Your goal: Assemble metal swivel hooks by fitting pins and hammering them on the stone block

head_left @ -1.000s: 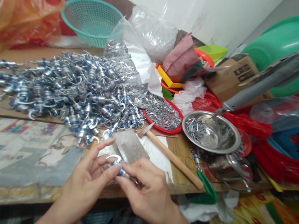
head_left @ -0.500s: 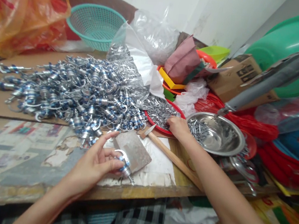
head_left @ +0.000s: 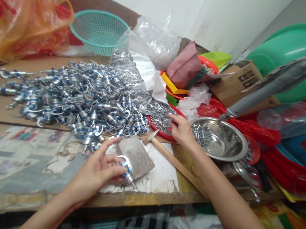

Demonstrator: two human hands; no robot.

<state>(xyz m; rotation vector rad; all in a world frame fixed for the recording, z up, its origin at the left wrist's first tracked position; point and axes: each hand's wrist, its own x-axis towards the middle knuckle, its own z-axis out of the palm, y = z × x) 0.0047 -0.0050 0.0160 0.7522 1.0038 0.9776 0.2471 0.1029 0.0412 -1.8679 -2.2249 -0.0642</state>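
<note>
Between thumb and fingers, my left hand (head_left: 104,166) grips a silver-and-blue metal fitting with a curved hook (head_left: 128,171), just in front of a flat grey metal block (head_left: 135,156). My right hand (head_left: 181,130) is over the near edge of a red tray (head_left: 158,131) heaped with small silver metal pins (head_left: 157,111). Its fingers are bent in a pinch; anything between them is too small to make out. A hammer (head_left: 170,156) with a wooden handle lies beside the block, partly under my right forearm. Many similar hook fittings (head_left: 77,94) are piled at the left.
A steel bowl (head_left: 235,148) with nails or rivets stands right of the tray. Above it hangs a grey power screwdriver-like tool (head_left: 267,95). Behind are a turquoise basket (head_left: 99,30), a clear plastic bag (head_left: 157,42), a cardboard box (head_left: 239,82) and a green basin (head_left: 296,61).
My right hand has lifted slightly off the pins and drawn back toward the tray's near edge. My left hand keeps its hold on the fitting. The camera view has shifted slightly.
</note>
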